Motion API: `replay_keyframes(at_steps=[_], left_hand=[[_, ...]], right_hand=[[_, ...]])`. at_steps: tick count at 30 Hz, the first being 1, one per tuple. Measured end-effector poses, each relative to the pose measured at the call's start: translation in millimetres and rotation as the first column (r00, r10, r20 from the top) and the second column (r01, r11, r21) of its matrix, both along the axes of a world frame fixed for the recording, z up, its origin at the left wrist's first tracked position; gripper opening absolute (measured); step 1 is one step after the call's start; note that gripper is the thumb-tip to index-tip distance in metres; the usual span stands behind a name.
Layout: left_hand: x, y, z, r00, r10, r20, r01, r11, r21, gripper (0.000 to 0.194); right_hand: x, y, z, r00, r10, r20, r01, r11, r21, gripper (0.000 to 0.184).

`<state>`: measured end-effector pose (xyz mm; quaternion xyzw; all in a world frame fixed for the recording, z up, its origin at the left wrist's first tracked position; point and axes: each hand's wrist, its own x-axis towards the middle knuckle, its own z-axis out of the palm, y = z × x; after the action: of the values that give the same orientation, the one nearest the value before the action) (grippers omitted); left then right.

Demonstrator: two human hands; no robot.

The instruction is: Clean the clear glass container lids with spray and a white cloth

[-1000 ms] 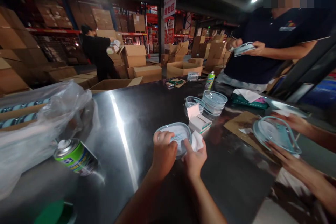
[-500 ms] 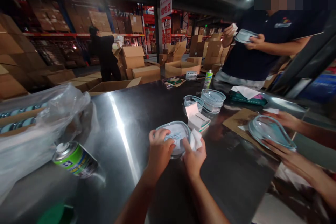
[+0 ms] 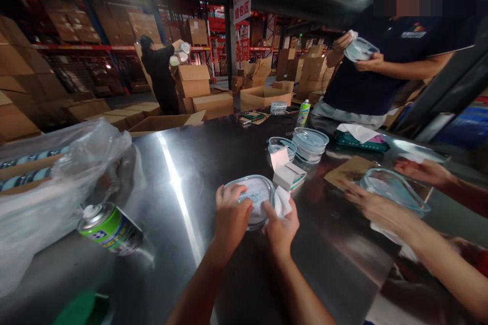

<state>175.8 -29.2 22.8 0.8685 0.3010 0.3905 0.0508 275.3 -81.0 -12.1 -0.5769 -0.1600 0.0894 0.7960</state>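
Between my two hands, a clear glass food container (image 3: pixel 256 186) with pale blue print is held tilted over the metal table. My left hand (image 3: pixel 233 212) grips its left rim, the fingers curled over the edge and the thumb on the inside. On the other side, my right hand (image 3: pixel 282 226) pinches a white tissue (image 3: pixel 282 202) against the container's right rim. Just beyond it stands a small white box (image 3: pixel 290 176) with its flap up. Behind the box are a round glass container (image 3: pixel 282 146) and a stack of glass containers (image 3: pixel 310 143).
A green spray can (image 3: pixel 110 228) stands at left, by plastic-wrapped glassware (image 3: pixel 34 175). Another spray can (image 3: pixel 304 113) is at the far edge. At right, a co-worker's hands (image 3: pixel 381 208) are around a glass container (image 3: pixel 396 190); another person (image 3: pixel 396 61) stands behind, wiping one.
My hands and the container barely shift. The co-worker's near hand at right has moved left off the glass container. The standing person brings a tissue to their container, and the far worker shifts right.
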Motion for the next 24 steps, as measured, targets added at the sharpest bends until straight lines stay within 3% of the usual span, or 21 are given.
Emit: replay_keyframes(at_steps=[2,4,6,9,12,17,21,24], left_hand=[[0.6,1.7,0.5,0.981,-0.068,0.18,0.103,0.976,-0.191,0.016],[-1.1,4.8,3.1,0.911,-0.067,0.407,0.229,0.902,-0.366,0.012],[-6.2,9.1,7.2,0.829,0.03,0.558,0.275,0.847,-0.455,0.022],[-19.1,16.3,13.6,0.737,0.195,0.648,0.24,0.82,-0.519,0.042],[-31.7,22.4,17.6,0.624,0.283,0.729,0.302,0.773,-0.558,0.035],[-42.0,23.7,27.1,0.465,0.312,0.828,0.501,0.679,-0.537,0.031],[-45.1,18.0,41.5,0.352,0.368,0.86,0.631,0.586,-0.509,0.034],[-41.6,11.7,49.5,0.311,0.393,0.865,0.716,0.502,-0.485,0.035]], right_hand=[[2.1,2.6,-0.5,0.998,0.023,-0.064,-0.021,0.999,0.028,0.046],[5.2,5.6,-2.7,0.993,0.044,-0.112,-0.038,0.998,0.056,0.052],[9.3,8.9,-6.8,0.986,0.066,-0.153,-0.055,0.996,0.077,0.055],[16.1,15.1,-15.9,0.972,0.099,-0.213,-0.084,0.993,0.079,0.056],[22.4,21.5,-26.1,0.968,0.1,-0.231,-0.091,0.995,0.05,0.055],[34.7,22.3,-35.5,0.992,0.015,-0.129,-0.024,0.997,-0.068,0.049],[45.4,12.0,-26.2,0.995,-0.097,-0.005,0.096,0.99,-0.099,0.053],[46.7,4.0,-10.6,0.995,-0.102,-0.006,0.102,0.993,-0.054,0.057]])
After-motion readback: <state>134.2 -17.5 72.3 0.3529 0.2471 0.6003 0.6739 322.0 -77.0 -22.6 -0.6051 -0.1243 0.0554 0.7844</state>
